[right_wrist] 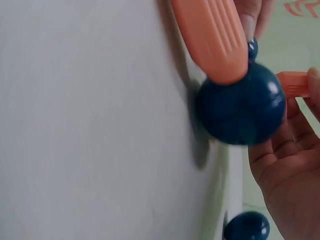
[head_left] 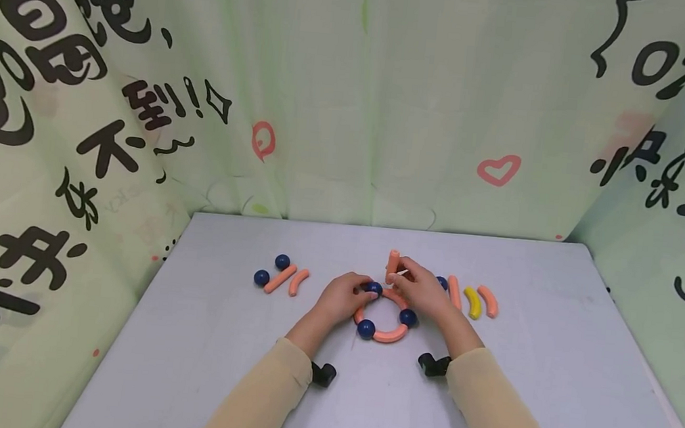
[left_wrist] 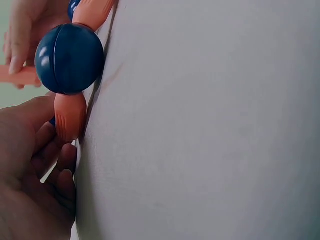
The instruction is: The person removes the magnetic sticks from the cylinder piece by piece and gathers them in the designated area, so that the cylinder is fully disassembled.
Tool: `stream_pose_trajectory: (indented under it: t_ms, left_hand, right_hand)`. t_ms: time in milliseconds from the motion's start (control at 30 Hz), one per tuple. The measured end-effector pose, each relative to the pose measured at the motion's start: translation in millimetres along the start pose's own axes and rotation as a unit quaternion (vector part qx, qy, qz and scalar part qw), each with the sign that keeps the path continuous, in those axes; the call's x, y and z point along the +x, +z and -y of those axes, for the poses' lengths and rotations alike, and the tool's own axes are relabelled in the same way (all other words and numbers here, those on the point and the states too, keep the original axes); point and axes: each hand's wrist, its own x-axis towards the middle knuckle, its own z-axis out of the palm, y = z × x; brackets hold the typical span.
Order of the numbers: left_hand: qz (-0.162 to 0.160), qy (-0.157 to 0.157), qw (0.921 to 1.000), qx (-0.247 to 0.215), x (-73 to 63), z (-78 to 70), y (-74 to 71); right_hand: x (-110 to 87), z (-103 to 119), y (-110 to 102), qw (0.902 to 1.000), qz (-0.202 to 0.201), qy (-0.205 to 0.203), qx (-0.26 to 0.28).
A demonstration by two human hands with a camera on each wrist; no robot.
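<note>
A ring of curved orange rods (head_left: 391, 335) and blue balls lies on the table, one ball (head_left: 366, 329) at its near left and another ball (head_left: 408, 317) at its right. At the ring's far side, my left hand (head_left: 341, 299) pinches a third blue ball (head_left: 374, 288) between thumb and fingers. My right hand (head_left: 422, 285) holds a straight orange rod (head_left: 392, 266) upright, just right of that ball; whether the rod touches it cannot be told. In the right wrist view the fingers grip this rod (right_wrist: 295, 82) behind a large blue ball (right_wrist: 241, 105).
To the left lie two blue balls (head_left: 261, 277), a straight orange rod (head_left: 280, 278) and a curved one (head_left: 298, 283). On the right are a partly hidden blue ball (head_left: 442, 282), a straight orange rod (head_left: 454, 292), a yellow curved rod (head_left: 472, 303) and an orange curved rod (head_left: 488, 301).
</note>
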Motion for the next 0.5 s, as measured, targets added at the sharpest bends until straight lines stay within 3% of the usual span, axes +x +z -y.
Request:
stream_pose_trajectory:
  t_ms: [267, 500]
  left_hand:
    - [0.005, -0.017, 0.9998, -0.009, -1.0, 1.1, 2.1]
    - [0.001, -0.013, 0.9999, -0.011, -2.7, 2.5, 2.7]
  right_hand:
    - [-13.0, -14.7, -32.1, 0.9981, -0.044, 0.027, -0.033]
    - [-34.4, -25.6, -61.9, 0.9956, -0.062, 0.056, -0.042]
